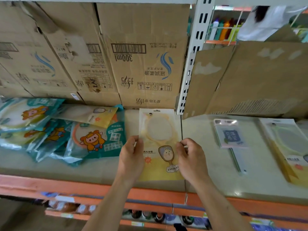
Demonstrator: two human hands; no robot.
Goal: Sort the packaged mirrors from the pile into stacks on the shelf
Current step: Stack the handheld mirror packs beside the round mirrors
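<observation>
– Sorting which pack at the moment?
– Left of the hands lies the pile [66, 134] of teal mirror packs. The left hand [131, 154] pinches one edge of a yellow mirror pack [158, 130] and the right hand [191, 157] pinches the other, over the shelf [100, 170].
– And next?
– Probably carrying it rightward, past the grey pack [230, 134], onto the matching yellow pack [286, 147] well right of the hands, edges squared.

yellow mirror pack [158, 144] with a cartoon bunny; teal packs [93, 140] with orange cartoon figures; orange-edged shelf [100, 189]; brown boxes [143, 64].
</observation>
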